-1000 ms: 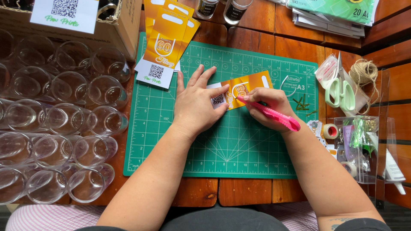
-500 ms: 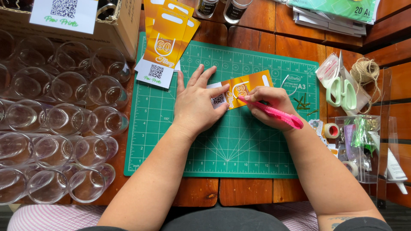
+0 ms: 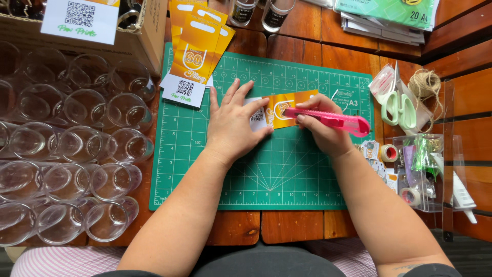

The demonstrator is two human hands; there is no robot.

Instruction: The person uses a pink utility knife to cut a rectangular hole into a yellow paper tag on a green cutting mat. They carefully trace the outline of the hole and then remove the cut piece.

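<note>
Since a second ago, almost nothing has shifted: both hands sit where they were, and only the pink knife has levelled out a little, its tail lifted slightly. Her right hand (image 3: pixel 324 131) is closed around the pink utility knife (image 3: pixel 328 120), fingers wrapped over the body, with the blade end pointing toward the other hand and resting on the orange label card (image 3: pixel 281 109). That card lies flat on the green cutting mat (image 3: pixel 287 179), directly under the knife tip. Just beside the grip, the left hand (image 3: pixel 237 128) is spread open, palm down, pressing on the white end of the card; it grasps nothing, only pins it.

Outward from the knife's tail lie mint-green scissors (image 3: pixel 401 105) and a ball of twine (image 3: pixel 425 84), with a clear organiser box (image 3: pixel 423 172) of tape rolls nearer the person. Beyond the pinning hand, a stack of orange cards (image 3: pixel 197 51) overlaps the mat's far corner. Further off on that side, rows of clear plastic cups (image 3: pixel 77 149) lie on their sides, next to a cardboard box (image 3: pixel 148 31).
</note>
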